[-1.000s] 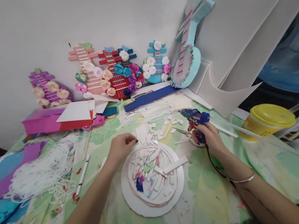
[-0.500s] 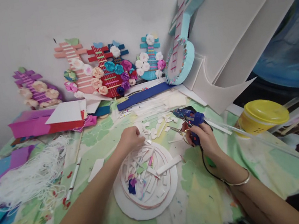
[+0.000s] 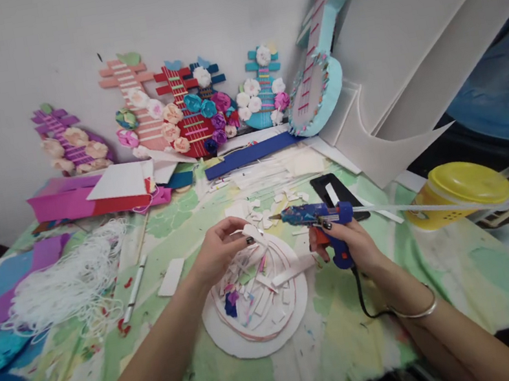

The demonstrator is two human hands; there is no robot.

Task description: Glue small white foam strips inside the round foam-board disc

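Observation:
My right hand (image 3: 345, 243) is wrapped round the handle of a blue hot glue gun (image 3: 310, 214). Its nozzle points left, and a long clear glue stick (image 3: 398, 207) sticks out of its back. In my left hand (image 3: 222, 245), thumb and fingers pinch a small white foam strip (image 3: 257, 236). Both are just above the far rim of a round white foam disc (image 3: 233, 346). On the disc lie a red-edged ring and a heap of white and coloured scraps (image 3: 255, 292). Small white foam pieces (image 3: 290, 196) are scattered beyond it.
Flower-trimmed toy guitars (image 3: 185, 117) lean on the wall, with a larger light-blue one (image 3: 324, 96) to their right. White cord (image 3: 68, 282) is heaped at left. A black phone (image 3: 341, 191) lies behind the glue gun, and a yellow tub (image 3: 464, 189) stands at right.
The glue gun has turned level and come nearer the disc. My left hand has turned so that the pinched white strip shows. The scissors in my right hand's area no longer show clearly.

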